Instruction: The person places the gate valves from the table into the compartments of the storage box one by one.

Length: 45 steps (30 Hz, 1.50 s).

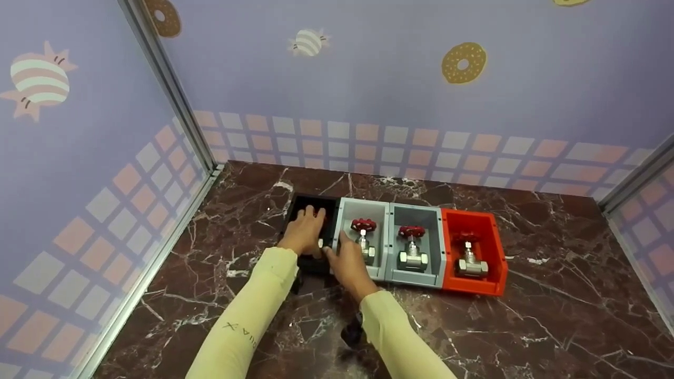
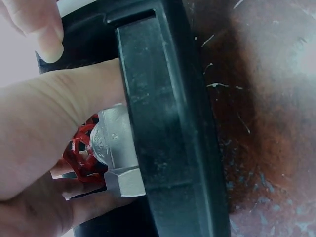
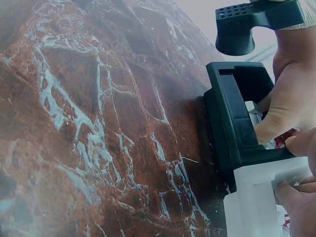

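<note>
At the left end of a row of bins stands a black bin (image 1: 295,202). My left hand (image 1: 305,231) reaches into it and holds a gate valve (image 2: 118,143), with the thumb on one side of the metal body and fingers on the other. The valve's red handwheel (image 2: 81,153) shows between the fingers. Beside it, my right hand (image 1: 352,263) pinches the adjoining walls of the black bin and the white bin (image 3: 252,197); its thumb is on the black side, its fingers inside the white one. Another valve (image 1: 364,239) with a red handwheel stands in the white bin.
Continuing the row rightward, a grey-blue bin (image 1: 416,213) and an orange-red bin (image 1: 497,252) each contain a red-wheeled valve. The bins sit on a dark marbled table (image 1: 553,316). Patterned panels (image 1: 368,79) rise behind and at the sides.
</note>
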Motion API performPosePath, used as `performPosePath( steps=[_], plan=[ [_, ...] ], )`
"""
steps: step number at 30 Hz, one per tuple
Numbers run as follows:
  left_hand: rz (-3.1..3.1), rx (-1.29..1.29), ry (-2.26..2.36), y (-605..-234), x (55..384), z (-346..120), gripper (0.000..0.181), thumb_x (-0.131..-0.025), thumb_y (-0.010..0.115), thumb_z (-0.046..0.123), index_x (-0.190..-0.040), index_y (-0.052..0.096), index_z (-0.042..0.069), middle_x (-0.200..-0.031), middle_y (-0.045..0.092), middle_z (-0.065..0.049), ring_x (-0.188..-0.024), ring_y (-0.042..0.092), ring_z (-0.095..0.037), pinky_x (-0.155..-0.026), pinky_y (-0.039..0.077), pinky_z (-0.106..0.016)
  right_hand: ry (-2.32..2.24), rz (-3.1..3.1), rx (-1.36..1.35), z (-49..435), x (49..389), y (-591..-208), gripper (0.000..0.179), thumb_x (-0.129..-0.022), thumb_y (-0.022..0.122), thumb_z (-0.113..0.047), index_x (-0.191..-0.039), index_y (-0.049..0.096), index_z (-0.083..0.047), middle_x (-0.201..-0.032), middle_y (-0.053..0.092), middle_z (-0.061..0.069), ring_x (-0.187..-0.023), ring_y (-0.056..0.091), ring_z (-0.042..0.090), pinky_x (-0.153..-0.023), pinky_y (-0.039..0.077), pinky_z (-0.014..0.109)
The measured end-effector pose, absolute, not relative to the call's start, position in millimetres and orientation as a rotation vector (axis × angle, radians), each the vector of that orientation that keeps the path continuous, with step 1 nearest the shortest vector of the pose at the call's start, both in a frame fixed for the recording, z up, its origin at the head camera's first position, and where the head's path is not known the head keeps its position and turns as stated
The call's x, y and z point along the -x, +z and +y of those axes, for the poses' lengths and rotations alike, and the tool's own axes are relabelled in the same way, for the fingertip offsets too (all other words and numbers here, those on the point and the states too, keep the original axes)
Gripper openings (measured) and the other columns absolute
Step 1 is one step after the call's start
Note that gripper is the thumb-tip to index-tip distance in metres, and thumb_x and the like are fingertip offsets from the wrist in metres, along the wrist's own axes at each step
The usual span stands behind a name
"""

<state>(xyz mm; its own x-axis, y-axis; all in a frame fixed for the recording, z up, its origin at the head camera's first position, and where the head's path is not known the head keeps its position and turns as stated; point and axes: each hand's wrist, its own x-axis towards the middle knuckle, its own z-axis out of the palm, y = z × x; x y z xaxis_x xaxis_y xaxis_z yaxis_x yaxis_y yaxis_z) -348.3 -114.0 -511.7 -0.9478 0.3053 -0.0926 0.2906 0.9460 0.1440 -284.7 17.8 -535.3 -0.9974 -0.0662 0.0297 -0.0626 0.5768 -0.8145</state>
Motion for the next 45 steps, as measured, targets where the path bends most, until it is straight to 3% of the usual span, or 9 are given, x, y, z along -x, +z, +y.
performPosePath(
  steps=[8,13,20,27,29,32,36,41,45],
  plan=[
    [3.001,-0.490,0.206,-513,347,-114,0.101,-0.064,0.089,0.021,-0.147,0.034,0.004,-0.139,0.039,-0.025,-0.124,0.044,-0.042,-0.089,0.050,-0.053,-1.438,2.803,0.129,18,284,-537,0.063,-0.094,0.062,-0.021,-0.144,0.037,0.008,-0.137,0.051,0.029,-0.123,0.056,0.034,-0.103,0.044,0.045],
    [3.000,-0.483,0.207,-514,346,-114,0.098,-0.066,0.087,0.021,-0.146,0.034,0.003,-0.139,0.039,-0.025,-0.124,0.044,-0.043,-0.088,0.050,-0.054,-1.463,2.759,0.132,18,283,-536,0.064,-0.095,0.060,-0.021,-0.146,0.034,0.007,-0.121,0.060,0.029,-0.083,0.070,0.032,-0.101,0.046,0.043],
    [2.954,-0.408,0.178,-511,347,-111,0.098,-0.070,0.085,0.019,-0.149,0.029,0.004,-0.144,0.035,-0.026,-0.131,0.040,-0.043,-0.092,0.049,-0.053,-1.465,2.800,0.159,19,283,-537,0.062,-0.095,0.061,-0.019,-0.144,0.036,0.009,-0.137,0.050,0.031,-0.119,0.058,0.035,-0.101,0.045,0.045],
    [2.969,-0.422,0.241,-509,341,-113,0.093,-0.072,0.082,0.015,-0.149,0.031,0.006,-0.144,0.036,-0.025,-0.131,0.040,-0.042,-0.089,0.050,-0.054,-1.488,2.756,0.158,19,282,-536,0.062,-0.095,0.060,-0.018,-0.145,0.034,0.008,-0.112,0.064,0.027,-0.058,0.064,0.019,-0.095,0.050,0.040],
    [2.966,-0.422,0.266,-510,339,-114,0.093,-0.072,0.082,0.016,-0.150,0.031,0.006,-0.146,0.035,-0.025,-0.132,0.039,-0.042,-0.090,0.050,-0.055,-1.494,2.743,0.160,19,282,-536,0.063,-0.096,0.059,-0.018,-0.146,0.032,0.008,-0.105,0.066,0.025,-0.055,0.064,0.019,-0.095,0.050,0.040],
    [2.952,-0.415,0.303,-509,337,-117,0.096,-0.072,0.083,0.017,-0.151,0.030,0.008,-0.149,0.031,-0.025,-0.135,0.037,-0.042,-0.092,0.049,-0.055,-1.485,2.747,0.148,18,281,-536,0.063,-0.096,0.060,-0.020,-0.146,0.033,0.007,-0.120,0.062,0.028,-0.085,0.070,0.025,-0.100,0.047,0.041],
    [2.926,-0.393,0.333,-507,336,-118,0.100,-0.073,0.084,0.022,-0.153,0.025,0.010,-0.154,0.025,-0.023,-0.140,0.031,-0.041,-0.096,0.046,-0.056,-1.482,2.744,0.140,18,282,-537,0.063,-0.096,0.059,-0.020,-0.146,0.033,0.007,-0.142,0.047,0.027,-0.116,0.060,0.033,-0.105,0.043,0.044],
    [2.904,-0.367,0.334,-504,334,-118,0.099,-0.076,0.081,0.028,-0.154,0.022,0.013,-0.157,0.021,-0.021,-0.144,0.026,-0.041,-0.101,0.043,-0.057,-1.472,2.735,0.131,19,283,-538,0.063,-0.096,0.059,-0.021,-0.146,0.033,0.006,-0.146,0.041,0.026,-0.135,0.043,0.036,-0.109,0.038,0.047],
    [2.902,-0.369,0.340,-501,333,-117,0.094,-0.079,0.078,0.028,-0.154,0.023,0.012,-0.158,0.021,-0.021,-0.145,0.025,-0.041,-0.102,0.041,-0.057,-1.465,2.758,0.147,19,283,-539,0.063,-0.096,0.059,-0.022,-0.145,0.034,0.008,-0.145,0.043,0.027,-0.134,0.044,0.037,-0.109,0.038,0.048]
  ],
)
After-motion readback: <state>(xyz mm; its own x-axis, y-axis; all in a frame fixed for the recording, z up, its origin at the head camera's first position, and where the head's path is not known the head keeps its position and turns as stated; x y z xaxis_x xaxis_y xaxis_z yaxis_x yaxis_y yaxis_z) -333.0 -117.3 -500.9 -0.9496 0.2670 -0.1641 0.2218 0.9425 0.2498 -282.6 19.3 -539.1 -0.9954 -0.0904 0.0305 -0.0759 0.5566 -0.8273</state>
